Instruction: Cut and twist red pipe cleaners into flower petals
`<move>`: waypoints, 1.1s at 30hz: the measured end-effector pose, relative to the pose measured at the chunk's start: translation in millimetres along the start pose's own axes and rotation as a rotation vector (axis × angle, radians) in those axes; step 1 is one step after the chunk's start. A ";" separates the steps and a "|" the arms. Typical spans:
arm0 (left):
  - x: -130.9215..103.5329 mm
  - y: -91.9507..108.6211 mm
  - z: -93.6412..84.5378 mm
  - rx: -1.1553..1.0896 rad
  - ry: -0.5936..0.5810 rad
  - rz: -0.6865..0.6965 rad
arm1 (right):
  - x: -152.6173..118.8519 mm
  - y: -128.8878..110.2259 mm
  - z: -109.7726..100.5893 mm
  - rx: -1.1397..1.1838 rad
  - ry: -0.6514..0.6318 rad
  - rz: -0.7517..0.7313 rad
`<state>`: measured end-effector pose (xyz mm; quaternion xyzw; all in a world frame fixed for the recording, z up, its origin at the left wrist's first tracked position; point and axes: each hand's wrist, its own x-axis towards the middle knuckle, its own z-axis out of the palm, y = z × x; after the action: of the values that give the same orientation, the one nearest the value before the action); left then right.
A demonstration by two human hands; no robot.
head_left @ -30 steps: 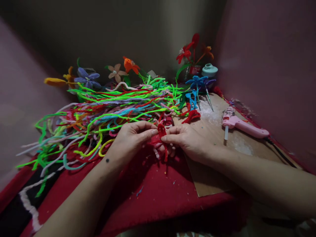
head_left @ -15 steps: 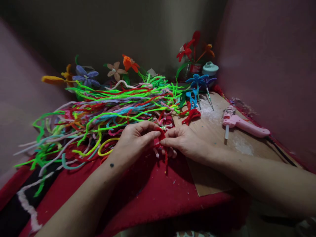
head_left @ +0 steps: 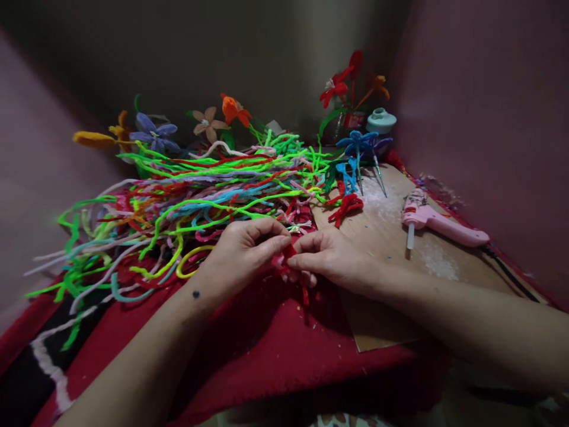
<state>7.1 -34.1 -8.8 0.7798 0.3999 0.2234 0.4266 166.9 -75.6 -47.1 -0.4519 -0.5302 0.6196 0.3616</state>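
Between my two hands is a red pipe cleaner [head_left: 305, 295], bent, with its end hanging below my right fingers. My left hand [head_left: 249, 252] pinches it between thumb and forefinger, palm side down. From the other side my right hand [head_left: 331, 258] grips it with the thumb and curled fingers. The fingertips of both hands nearly meet, and they hide most of the piece. Just beyond my hands lies a heap of colourful pipe cleaners [head_left: 213, 196]. Some bent red pipe cleaner pieces [head_left: 347, 207] rest on the board past my right hand.
On the wooden board [head_left: 382, 320] at right stands a pink glue gun [head_left: 448, 225] with its black cord [head_left: 511, 279]. Blue pipe cleaner flowers [head_left: 358, 142] are behind it. A pale teal container [head_left: 381, 120] and red flowers [head_left: 335, 88] stand at the back. Red cloth [head_left: 267, 362] covers the table.
The red pipe cleaner's upper loop has dropped down between my fingers, and its hanging end is shorter and slightly further right. Both hands keep their pinch almost in place.
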 end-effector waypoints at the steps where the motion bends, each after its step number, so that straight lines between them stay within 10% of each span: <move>1: -0.1 0.0 -0.5 -0.012 -0.006 -0.009 | -0.3 -0.4 0.0 0.014 0.005 0.001; 12: 1.4 -9.7 -4.6 -0.311 -0.096 -0.139 | -2.0 -2.4 -0.5 0.257 -0.007 0.053; 33: 2.8 -6.2 -4.2 -0.167 -0.105 -0.185 | -1.3 -1.2 -1.0 0.301 0.028 0.079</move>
<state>3.1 -27.8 -11.8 0.7119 0.4273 0.1744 0.5294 168.2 -76.3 -45.7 -0.4217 -0.4081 0.6993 0.4082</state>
